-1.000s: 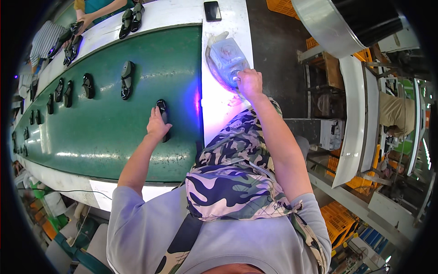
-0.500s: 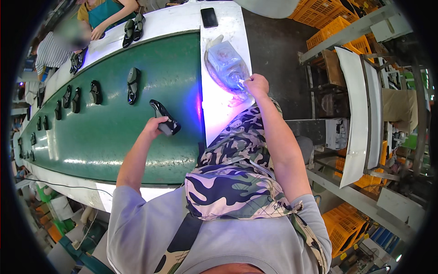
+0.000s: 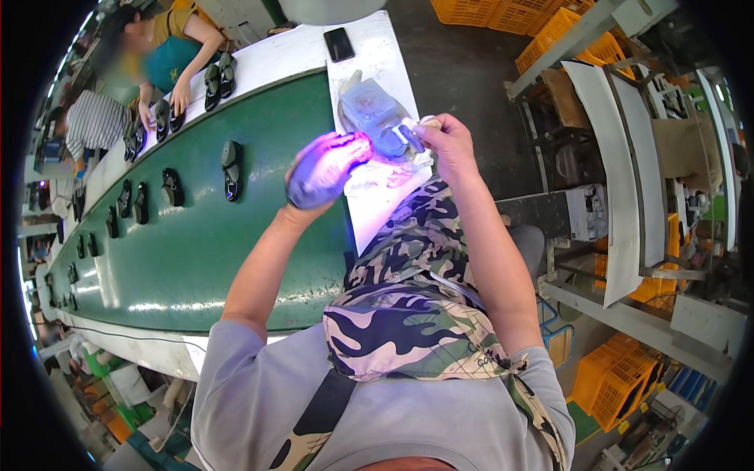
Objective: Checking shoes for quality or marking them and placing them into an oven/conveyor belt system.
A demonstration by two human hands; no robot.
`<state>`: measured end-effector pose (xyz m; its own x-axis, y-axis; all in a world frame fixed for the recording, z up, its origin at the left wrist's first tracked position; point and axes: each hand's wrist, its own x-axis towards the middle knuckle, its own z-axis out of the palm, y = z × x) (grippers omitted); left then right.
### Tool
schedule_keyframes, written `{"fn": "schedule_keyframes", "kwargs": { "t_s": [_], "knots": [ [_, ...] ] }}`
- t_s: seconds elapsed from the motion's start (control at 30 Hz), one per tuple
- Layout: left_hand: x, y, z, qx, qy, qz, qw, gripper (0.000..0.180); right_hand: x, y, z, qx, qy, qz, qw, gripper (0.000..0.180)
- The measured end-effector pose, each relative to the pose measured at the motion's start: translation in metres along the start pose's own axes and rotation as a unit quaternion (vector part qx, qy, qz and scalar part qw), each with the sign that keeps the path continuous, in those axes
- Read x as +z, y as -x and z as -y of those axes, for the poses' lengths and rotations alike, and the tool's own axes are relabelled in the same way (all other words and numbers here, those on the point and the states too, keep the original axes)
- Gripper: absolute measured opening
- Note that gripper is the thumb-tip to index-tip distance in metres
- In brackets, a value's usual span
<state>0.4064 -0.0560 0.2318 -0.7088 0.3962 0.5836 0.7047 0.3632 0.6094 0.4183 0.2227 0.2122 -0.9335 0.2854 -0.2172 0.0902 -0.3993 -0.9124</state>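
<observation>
My left hand (image 3: pixel 303 209) is closed around a dark shoe (image 3: pixel 326 171), raised over the right edge of the green belt (image 3: pixel 259 267). Violet light washes out the shoe's far end. My right hand (image 3: pixel 449 146) pinches a small whitish piece (image 3: pixel 405 130), its kind unclear, just right of the shoe. Beneath and beyond my fingers, a clear plastic tray-like container (image 3: pixel 367 104) with round hollows rests on the white ledge (image 3: pixel 381 192). On the belt, the nearest other shoe is a black one (image 3: pixel 231 169), with several more farther left.
A phone (image 3: pixel 339 45) lies on the far white ledge. Across the belt, a co-worker's hand (image 3: pixel 181 96) is at shoes on the ledge, beside a black pair (image 3: pixel 220 80). Orange crates (image 3: pixel 616 385) and a metal rack with a white panel (image 3: pixel 609 188) stand to my right.
My left hand has brought the shoe up and right, from over the belt into the violet light. My right hand stays near the container with its whitish piece. The co-worker's hands moved onto shoes.
</observation>
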Motion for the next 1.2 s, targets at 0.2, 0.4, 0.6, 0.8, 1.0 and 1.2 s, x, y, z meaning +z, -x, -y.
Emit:
{"fn": "schedule_keyframes", "kwargs": {
  "t_s": [0.2, 0.4, 0.6, 0.8, 1.0, 1.2],
  "knots": [
    [0.002, -0.027, -0.017, 0.134, 0.078, 0.0, 0.988, 0.05, 0.023, 0.024, 0.049, -0.101, 0.001, 0.072, 0.992, 0.018],
    [-0.005, -0.046, -0.035, 0.228, 0.036, 0.044, 0.972, 0.055, 0.028, 0.03, 0.06, -0.125, 0.044, 0.045, 0.99, 0.017],
    [-0.006, -0.05, -0.043, 0.249, -0.018, 0.052, 0.967, 0.053, 0.028, 0.038, 0.061, -0.127, 0.062, 0.05, 0.989, 0.016],
    [0.001, -0.051, -0.05, 0.229, -0.025, 0.05, 0.972, 0.051, 0.031, 0.055, 0.065, -0.07, -0.016, 0.083, 0.994, 0.016],
    [0.007, -0.049, -0.044, 0.196, -0.053, 0.077, 0.976, 0.053, 0.03, 0.067, 0.072, -0.052, -0.035, 0.088, 0.994, 0.016],
    [0.014, -0.055, -0.058, 0.136, -0.072, 0.111, 0.982, 0.055, 0.026, 0.074, 0.088, -0.105, 0.023, 0.08, 0.991, 0.018]
  ]
}}
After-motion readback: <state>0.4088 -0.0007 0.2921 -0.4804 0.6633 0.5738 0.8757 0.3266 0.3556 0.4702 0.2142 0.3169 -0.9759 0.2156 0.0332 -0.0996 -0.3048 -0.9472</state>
